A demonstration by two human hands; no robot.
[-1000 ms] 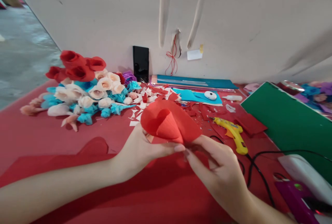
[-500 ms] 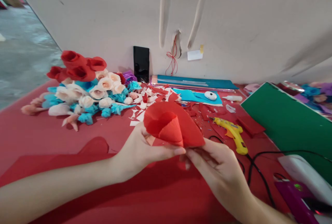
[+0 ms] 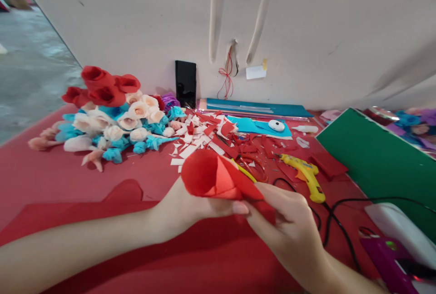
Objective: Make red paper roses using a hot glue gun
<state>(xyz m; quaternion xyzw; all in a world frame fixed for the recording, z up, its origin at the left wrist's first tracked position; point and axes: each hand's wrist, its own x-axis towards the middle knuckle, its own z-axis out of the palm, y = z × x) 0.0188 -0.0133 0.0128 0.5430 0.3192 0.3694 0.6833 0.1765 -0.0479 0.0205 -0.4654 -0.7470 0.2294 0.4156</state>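
A red paper cone (image 3: 213,176), rolled like a flower petal, is held just above the red tabletop (image 3: 51,180). My left hand (image 3: 185,207) pinches its lower edge from the left, thumb stretched along the bottom. My right hand (image 3: 284,221) grips the pointed end from the right, fingers closed round the red paper. The cone's open mouth faces up and to the left.
A heap of red, cream and blue paper roses (image 3: 112,112) lies at the back left. Paper scraps (image 3: 218,137) and scissors (image 3: 250,171) sit behind the cone. A yellow glue gun (image 3: 306,173) with a black cord, a green sheet (image 3: 378,162), a black phone (image 3: 185,83).
The wide petal has been rolled tighter into a narrow cone and tipped left and down. My right hand closed further over its tip. Scissors and scraps behind it have come into view.
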